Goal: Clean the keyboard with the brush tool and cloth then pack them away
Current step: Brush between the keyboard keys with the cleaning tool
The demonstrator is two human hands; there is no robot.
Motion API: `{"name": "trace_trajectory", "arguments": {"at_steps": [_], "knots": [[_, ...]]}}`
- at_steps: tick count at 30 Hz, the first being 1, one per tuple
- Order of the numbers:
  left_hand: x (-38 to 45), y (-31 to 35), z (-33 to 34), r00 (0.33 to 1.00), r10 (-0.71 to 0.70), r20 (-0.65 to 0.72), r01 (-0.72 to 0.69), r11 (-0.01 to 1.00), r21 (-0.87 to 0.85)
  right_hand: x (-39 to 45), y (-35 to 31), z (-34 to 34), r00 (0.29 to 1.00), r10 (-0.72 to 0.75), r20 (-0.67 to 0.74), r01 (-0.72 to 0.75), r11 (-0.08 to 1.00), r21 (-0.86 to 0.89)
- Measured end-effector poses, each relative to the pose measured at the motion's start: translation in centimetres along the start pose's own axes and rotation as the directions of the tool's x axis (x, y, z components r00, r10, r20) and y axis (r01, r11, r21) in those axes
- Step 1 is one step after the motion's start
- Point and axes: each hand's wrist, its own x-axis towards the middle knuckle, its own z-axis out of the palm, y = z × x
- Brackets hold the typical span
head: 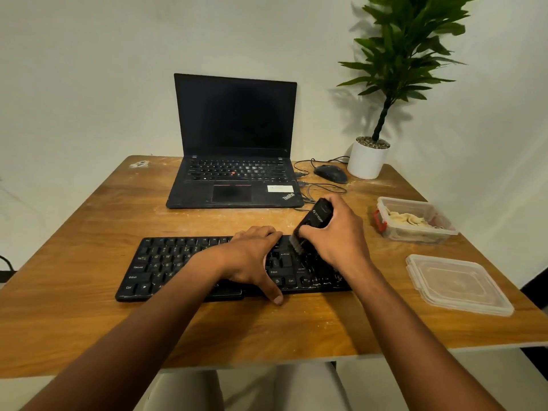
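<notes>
**Ana:** Fingers (277, 298) of the left hand (252, 259) lie spread flat over the keyboard (166, 262), thumb down on the worktop (267, 330) at its near edge, likely pinning it against the strokes.

**Ben:** And the right hand (335, 232)?

**Ana:** Curled round the brush (314, 222), bristles down on the keys just beyond the left fingertips, right of centre.

**Ben:** The cloth?

**Ana:** Lying in the open box (415, 219) further right, well apart from both hands; its lid (456, 283) sits nearer us. Packing comes later, I'd say. Laptop (234, 143) behind.
</notes>
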Motion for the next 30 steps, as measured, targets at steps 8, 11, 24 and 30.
{"name": "trace_trajectory", "arguments": {"at_steps": [8,11,24,30], "knots": [[0.1,-0.2,0.1,1.0,0.004,0.001,-0.004,1.0,-0.006,-0.2,1.4,-1.9,0.995,-0.022,-0.093,0.002,0.978,-0.207],[0.2,-0.2,0.1,1.0,0.005,-0.004,-0.005,1.0,-0.004,0.0,0.9,-2.0,0.993,-0.028,-0.111,0.011,0.988,-0.155],[0.1,-0.3,0.2,1.0,0.012,-0.004,-0.012,1.0,-0.009,0.7,1.6,-2.5,0.995,0.089,-0.051,-0.09,0.996,-0.026],[0.2,-0.4,0.3,1.0,0.004,-0.006,-0.004,1.0,-0.003,-0.5,-0.3,0.3,0.998,0.056,0.025,-0.056,0.998,0.022]]}}
